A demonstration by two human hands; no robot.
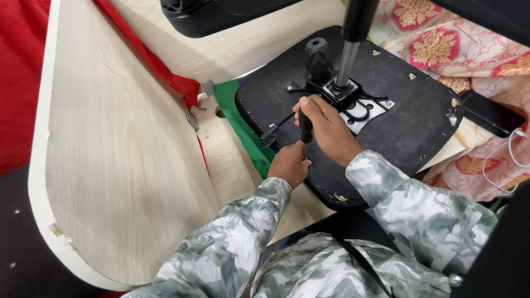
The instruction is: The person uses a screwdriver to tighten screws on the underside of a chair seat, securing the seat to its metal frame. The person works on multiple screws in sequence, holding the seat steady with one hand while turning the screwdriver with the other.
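- Far left I see a red cloth (19,72), and over it a rounded pale wooden panel (116,165) leaning across the left half of the view; its white edge band curves round the bottom.
- Just right of the panel, a small metal bracket (208,88) sits on a second light board (232,160), with a strip of green fabric (237,118) lying between that board and the seat.
- My left hand (289,164) comes next — fingers curled shut and pinching the thin shaft of the screwdriver (305,129) low down, resting against the black underside of the chair seat (408,116).
- My right hand (326,127) sits just above and to the right, closed in a fist round the screwdriver's dark handle; the tool stands nearly upright on the seat base, near its front edge.
- Beyond the knuckles, the metal mounting plate (361,107) is fixed to the seat; a black knob (317,55) and the gas-lift column (349,55) rise from it.
- A black lever (276,129) runs from the plate toward the seat's left edge.
- Far right — a pink floral cloth (480,60) and a white cable (499,160) over it.
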